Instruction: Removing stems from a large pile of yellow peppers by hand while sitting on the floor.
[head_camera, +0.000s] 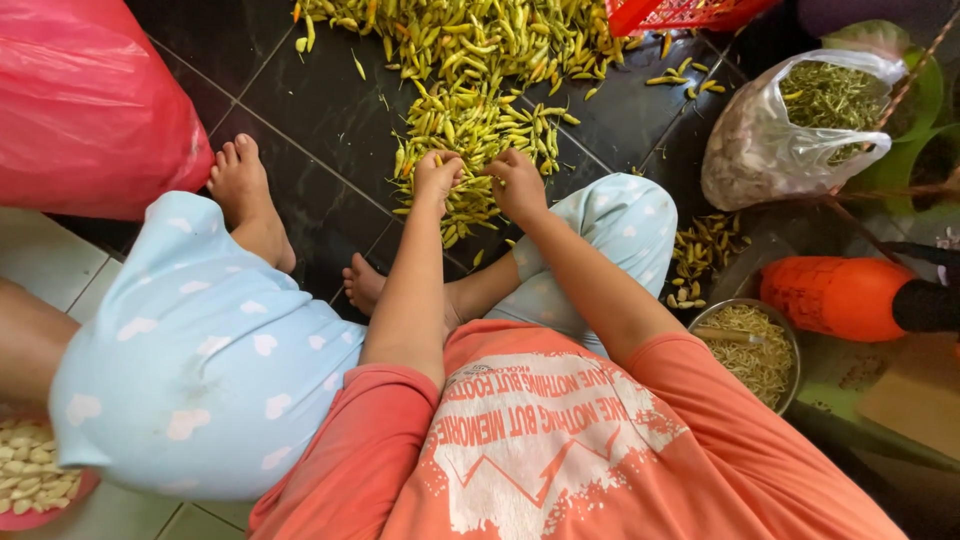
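The fingertips of both hands are hidden among the chilli pile (470, 120), and the red basket (680, 12) is cut by the top edge.

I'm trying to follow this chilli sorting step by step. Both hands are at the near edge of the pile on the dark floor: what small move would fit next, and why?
Probably pinch the stem off the chilli that both hands seem to hold together. The left hand and right hand meet, fingers curled, over the heap of yellow-green chillies; a clear bag of stems lies to the right. The grip itself is too small to see.
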